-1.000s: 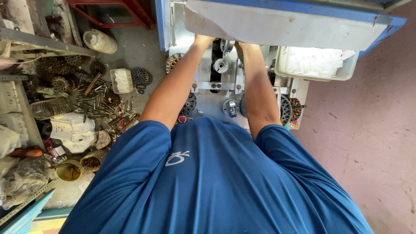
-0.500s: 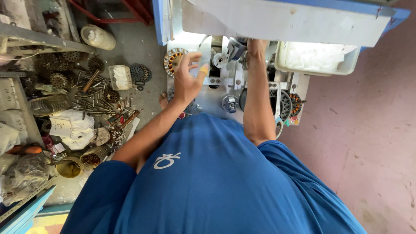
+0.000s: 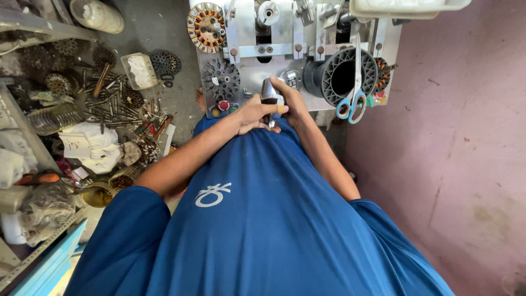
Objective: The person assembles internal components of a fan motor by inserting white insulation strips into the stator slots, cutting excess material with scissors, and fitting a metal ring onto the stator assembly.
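Both my hands meet just in front of my blue shirt, at the front edge of a grey metal machine [image 3: 307, 52]. My left hand [image 3: 253, 113] and my right hand [image 3: 291, 98] close together around a small silvery metal piece [image 3: 269, 91] that stands upright between them. A yellow-orange band shows on one finger. A round copper-wound stator [image 3: 206, 24] sits at the machine's far left, a black finned disc [image 3: 220, 78] lies below it, and red and green buttons [image 3: 223, 106] are beside my left hand.
A black ribbed plastic ring [image 3: 342, 77] and blue-handled scissors [image 3: 353, 101] hang on the machine's right side. A white tray [image 3: 408, 6] sits above. Left on the floor lie metal rods [image 3: 109, 101], toothed discs, a white box [image 3: 139, 70] and rags [image 3: 90, 145]. A pink wall [image 3: 455, 137] stands at right.
Both hands have come down from the upper part of the machine to its front edge. The left hand drew back first; now both are closed together on the silvery piece.
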